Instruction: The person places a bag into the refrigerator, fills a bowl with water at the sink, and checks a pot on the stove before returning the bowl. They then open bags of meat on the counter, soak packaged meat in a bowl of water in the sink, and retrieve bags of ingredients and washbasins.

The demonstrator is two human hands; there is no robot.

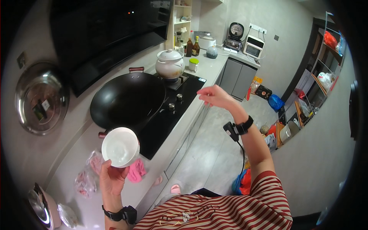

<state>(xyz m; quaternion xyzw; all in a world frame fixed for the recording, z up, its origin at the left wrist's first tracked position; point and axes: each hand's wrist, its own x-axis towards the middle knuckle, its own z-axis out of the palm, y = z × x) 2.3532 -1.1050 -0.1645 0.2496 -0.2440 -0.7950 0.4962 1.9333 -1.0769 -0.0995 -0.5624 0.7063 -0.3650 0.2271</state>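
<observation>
My left hand [113,179] holds a small white bowl [120,146] by its lower rim and side, tipped so that its inside faces me. Some clear liquid or a wet shine shows at its bottom. Beyond the bowl a large black wok [126,97] sits on the black glass cooktop [161,126]. My right hand [214,96] is raised over the counter's front edge, to the right of the cooktop's knobs [175,102]. Its fingers are loosely bent, with a gap to the thumb, and I see nothing in them.
A lidded ceramic pot [170,63] stands on the rear burner, near a green-lidded jar [193,65] and sauce bottles [192,47]. Bagged food [86,182] and a pink cloth [136,171] lie left on the counter. A glass lid [41,97] leans at the wall.
</observation>
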